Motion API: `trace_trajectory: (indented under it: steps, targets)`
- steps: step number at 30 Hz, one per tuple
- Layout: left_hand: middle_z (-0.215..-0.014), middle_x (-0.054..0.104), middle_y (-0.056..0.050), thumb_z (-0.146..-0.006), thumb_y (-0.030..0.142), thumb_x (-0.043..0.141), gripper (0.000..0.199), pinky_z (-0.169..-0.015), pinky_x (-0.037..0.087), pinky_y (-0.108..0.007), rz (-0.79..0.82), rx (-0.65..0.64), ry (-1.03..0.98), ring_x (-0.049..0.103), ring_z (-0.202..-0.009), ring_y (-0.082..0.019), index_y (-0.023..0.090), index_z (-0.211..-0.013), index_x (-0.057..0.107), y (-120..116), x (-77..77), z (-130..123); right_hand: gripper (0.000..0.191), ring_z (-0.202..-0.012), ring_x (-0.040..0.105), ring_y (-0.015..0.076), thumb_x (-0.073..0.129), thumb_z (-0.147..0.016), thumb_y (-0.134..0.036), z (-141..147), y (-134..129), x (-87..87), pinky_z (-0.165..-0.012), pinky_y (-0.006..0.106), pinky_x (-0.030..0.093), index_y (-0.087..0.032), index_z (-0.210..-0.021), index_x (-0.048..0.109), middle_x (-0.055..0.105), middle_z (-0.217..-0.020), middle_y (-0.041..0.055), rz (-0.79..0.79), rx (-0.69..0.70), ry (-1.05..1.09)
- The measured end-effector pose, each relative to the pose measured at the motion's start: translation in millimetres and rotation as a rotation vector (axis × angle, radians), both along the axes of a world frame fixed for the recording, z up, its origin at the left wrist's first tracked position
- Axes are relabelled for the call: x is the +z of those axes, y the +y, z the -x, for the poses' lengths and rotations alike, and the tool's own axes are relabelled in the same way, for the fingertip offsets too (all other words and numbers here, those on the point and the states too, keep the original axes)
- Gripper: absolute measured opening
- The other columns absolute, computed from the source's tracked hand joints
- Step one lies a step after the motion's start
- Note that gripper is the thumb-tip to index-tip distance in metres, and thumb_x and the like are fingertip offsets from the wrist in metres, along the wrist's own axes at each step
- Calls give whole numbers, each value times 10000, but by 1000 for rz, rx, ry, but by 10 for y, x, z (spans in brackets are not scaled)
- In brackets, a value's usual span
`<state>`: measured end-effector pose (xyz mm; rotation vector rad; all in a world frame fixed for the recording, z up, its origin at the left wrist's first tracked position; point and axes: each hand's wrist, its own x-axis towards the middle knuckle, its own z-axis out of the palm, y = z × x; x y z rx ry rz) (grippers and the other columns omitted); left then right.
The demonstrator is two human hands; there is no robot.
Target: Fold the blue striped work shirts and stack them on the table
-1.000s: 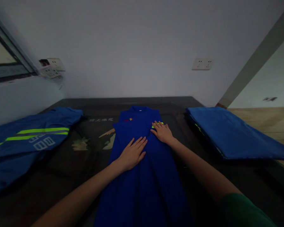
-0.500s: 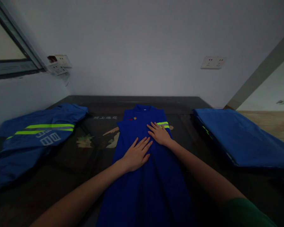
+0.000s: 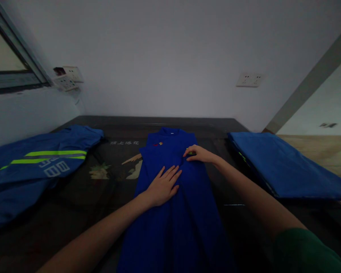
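A bright blue work jacket (image 3: 170,235) lies lengthwise on the dark table, its collar at the far end and its sides folded in. Small red and yellow marks show on the chest. My left hand (image 3: 164,186) rests flat on the middle of the jacket, fingers stretched. Farther up and to the right, my right hand (image 3: 200,154) is bent, with thumb and fingertips pinching the cloth near the folded sleeve. That hand covers most of the sleeve's yellow-green reflective band.
On the left lies a crumpled blue garment (image 3: 45,180) with reflective stripes and pale lettering. A folded stack of blue cloth (image 3: 284,165) sits at the right. The dark table (image 3: 108,212) meets a wall with sockets (image 3: 249,80).
My right hand has gone from lying flat on the jacket to a bent pinch on its cloth, shifting slightly right. My left hand stays in place. The view has shifted slightly.
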<state>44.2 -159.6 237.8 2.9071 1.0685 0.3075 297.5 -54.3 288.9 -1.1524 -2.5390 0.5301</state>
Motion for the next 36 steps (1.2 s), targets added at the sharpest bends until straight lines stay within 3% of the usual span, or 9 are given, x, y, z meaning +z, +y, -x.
trace_trajectory:
  steps: [4,12,17,21,29,33,36]
  targets:
    - [-1548,255,-80,-958,378,350,554,-1167,134,-500,18,-6,-16,179,-1440,-228,191,-1472,256,0,21,4,236,-1022,553,218,694,-784,-403,13,18,28,-975,382,355,-220,-926,741,656,-1016,58,13,94,-154]
    - [-1531,295,-91,-945,343,377,541,-1167,156,-498,65,-4,-60,206,-1432,-228,194,-1457,285,-16,91,4,312,-956,562,210,611,-830,-482,77,210,46,-926,346,372,-203,-830,750,671,-942,56,65,196,-177]
    - [-1541,268,-91,-960,322,334,534,-1171,183,-457,115,-11,-101,205,-1433,-193,193,-1470,244,-45,117,-24,241,-877,576,195,608,-847,-381,64,245,39,-861,314,403,-182,-817,739,688,-854,48,89,204,-204]
    - [-1541,267,-98,-966,320,334,514,-1168,202,-450,149,11,-102,203,-1433,-193,195,-1461,277,-38,124,-29,207,-910,543,212,556,-890,-312,133,141,-53,-846,332,394,-175,-850,706,676,-888,61,-29,116,-300]
    - [-1552,207,-137,-971,360,339,541,-1161,227,-455,146,27,-103,144,-1443,-227,171,-1470,252,-31,21,-40,300,-1042,491,288,439,-950,-382,410,-103,-252,-864,406,375,-170,-1084,603,589,-1130,135,-384,-180,-462]
    - [-1544,218,-158,-971,361,327,550,-1159,236,-449,155,32,-96,151,-1442,-231,127,-1465,260,-44,20,-58,389,-1129,459,321,404,-957,-405,461,-72,-324,-915,460,364,-203,-1261,539,532,-1246,145,-387,-290,-422]
    - [-1516,309,-138,-973,337,330,504,-1152,267,-411,163,45,-113,251,-1418,-216,131,-1432,350,-27,83,-42,431,-1157,464,315,375,-964,-386,382,34,-295,-925,459,395,-215,-1345,483,506,-1304,140,-367,-391,-278]
